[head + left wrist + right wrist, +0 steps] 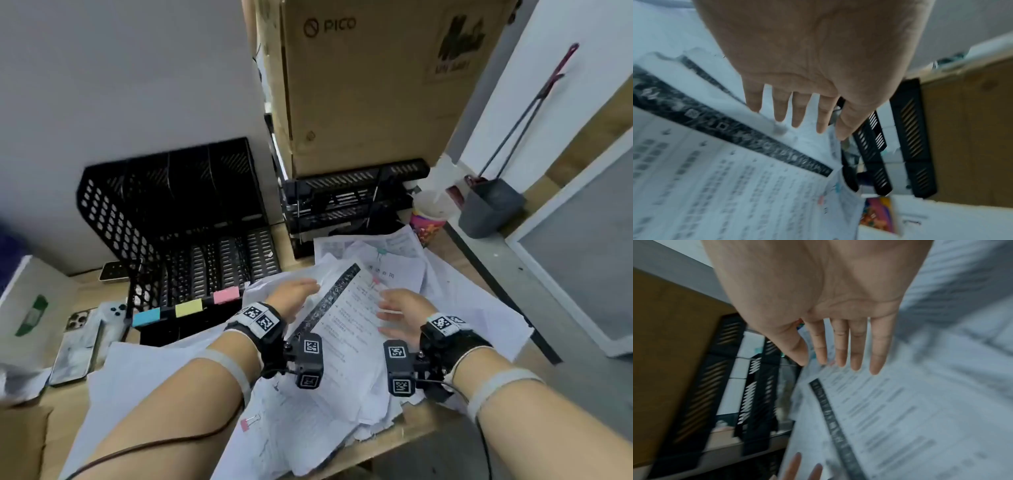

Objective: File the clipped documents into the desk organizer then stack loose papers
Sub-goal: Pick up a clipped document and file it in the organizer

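Observation:
A messy pile of white printed papers point(346, 346) covers the desk in front of me. On top lies a printed sheet with a dark patterned band point(329, 301) along one edge, seen also as the band point(731, 131) in the left wrist view and the band point(834, 418) in the right wrist view. My left hand point(296, 296) hovers flat at the sheet's left edge, fingers point(781, 112) straight. My right hand point(397, 313) hovers flat over its right side, fingers point(857, 353) spread and straight. A pink binder clip point(247, 423) holds a bundle at the pile's near left. The black mesh desk organizer point(178, 219) stands to the left, empty slots showing.
A PICO cardboard box point(370, 85) sits on black stacked trays point(349, 198) behind the pile. A colourful cup point(430, 219) stands at the right. Phones point(78, 346) and a white controller lie at the left. Blue, yellow and pink labels point(188, 308) mark the organizer's front.

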